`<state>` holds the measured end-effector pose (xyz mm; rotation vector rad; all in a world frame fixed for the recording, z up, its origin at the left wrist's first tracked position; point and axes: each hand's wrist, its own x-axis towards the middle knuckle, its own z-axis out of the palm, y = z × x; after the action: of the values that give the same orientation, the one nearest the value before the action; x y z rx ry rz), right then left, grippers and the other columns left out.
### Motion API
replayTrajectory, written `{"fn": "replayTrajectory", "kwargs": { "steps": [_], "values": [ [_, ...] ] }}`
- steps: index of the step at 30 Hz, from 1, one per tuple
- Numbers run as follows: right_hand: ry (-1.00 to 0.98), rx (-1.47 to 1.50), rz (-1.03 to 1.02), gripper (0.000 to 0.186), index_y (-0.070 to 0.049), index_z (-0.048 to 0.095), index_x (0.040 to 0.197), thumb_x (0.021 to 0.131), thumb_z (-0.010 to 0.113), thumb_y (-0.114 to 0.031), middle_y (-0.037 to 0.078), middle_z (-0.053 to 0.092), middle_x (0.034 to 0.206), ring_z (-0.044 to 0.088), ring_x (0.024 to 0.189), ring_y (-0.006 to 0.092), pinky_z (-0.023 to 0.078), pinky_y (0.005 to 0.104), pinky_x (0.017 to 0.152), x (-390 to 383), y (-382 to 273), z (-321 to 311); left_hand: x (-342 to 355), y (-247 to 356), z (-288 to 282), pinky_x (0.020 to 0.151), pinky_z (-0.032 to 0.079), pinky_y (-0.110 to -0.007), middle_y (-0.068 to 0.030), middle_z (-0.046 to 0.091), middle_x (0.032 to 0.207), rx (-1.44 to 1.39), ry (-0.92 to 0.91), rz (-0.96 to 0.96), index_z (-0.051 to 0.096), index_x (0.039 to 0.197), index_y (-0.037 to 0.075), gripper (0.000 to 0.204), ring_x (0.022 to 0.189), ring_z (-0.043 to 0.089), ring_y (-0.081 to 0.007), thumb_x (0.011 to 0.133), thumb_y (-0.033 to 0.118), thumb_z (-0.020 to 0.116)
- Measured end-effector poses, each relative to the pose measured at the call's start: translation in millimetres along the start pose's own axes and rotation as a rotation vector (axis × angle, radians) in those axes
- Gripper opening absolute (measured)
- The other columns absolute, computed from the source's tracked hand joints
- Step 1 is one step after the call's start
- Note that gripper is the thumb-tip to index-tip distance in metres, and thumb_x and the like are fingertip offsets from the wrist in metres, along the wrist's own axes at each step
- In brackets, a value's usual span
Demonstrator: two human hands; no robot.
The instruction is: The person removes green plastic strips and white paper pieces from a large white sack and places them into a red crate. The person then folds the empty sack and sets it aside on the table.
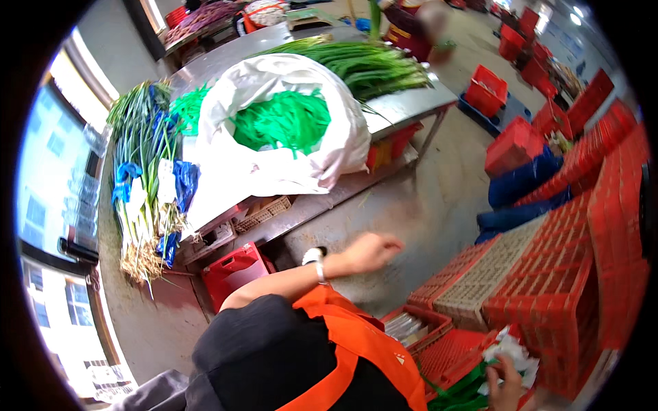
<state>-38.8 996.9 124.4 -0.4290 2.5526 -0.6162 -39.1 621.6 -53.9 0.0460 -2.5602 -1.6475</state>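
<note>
My left hand [370, 252], with a white band at the wrist, is in mid-air in front of my orange apron [343, 342]. Its fingers are curled in, and nothing shows in them. At the lower right my right hand [506, 383] reaches into a red crate [449, 355], bent fingers on dark green strips [462, 392]. Crumpled white material [515, 355] lies against those fingers, and the picture's edge cuts off part of the hand. On the metal table ahead, a white sack [281, 171] stands rolled open, full of bright green ties [284, 123].
Bundled green onions [147, 185] with blue wrapping lie at the table's left. More green onions [363, 65] are piled behind the sack. Red crates [541, 294] are stacked along the right. A red bin [236, 274] stands beneath the table. Another person [411, 31] works at the far side.
</note>
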Motion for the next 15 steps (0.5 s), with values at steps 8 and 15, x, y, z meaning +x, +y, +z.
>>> {"fn": "replayTrajectory", "kwargs": {
  "steps": [8,15],
  "values": [
    [-0.257,-0.330,-0.733,0.036,-0.001,0.049,0.113,0.080,0.059,-0.011,0.018,0.059,0.096,0.056,0.089,0.0360,0.045,0.0401,0.074,187,-206,104,-28,-125,-299,0.071,0.048,-0.032,-0.0154,0.065,0.084,0.282,0.706,-0.205,0.063,0.092,0.000,0.016,0.077,0.063,-0.0213,0.081,0.008,0.054],
    [-0.480,-0.498,-1.068,0.021,-0.001,0.050,0.101,0.081,0.051,-0.005,0.019,0.057,0.088,0.055,0.082,0.0365,0.043,0.0449,0.070,318,-434,232,-11,-348,-526,0.080,0.047,-0.039,-0.0218,0.062,0.095,0.674,0.428,-0.537,0.062,0.098,0.000,0.030,0.088,0.060,-0.0354,0.073,0.004,0.046]
  ]
}}
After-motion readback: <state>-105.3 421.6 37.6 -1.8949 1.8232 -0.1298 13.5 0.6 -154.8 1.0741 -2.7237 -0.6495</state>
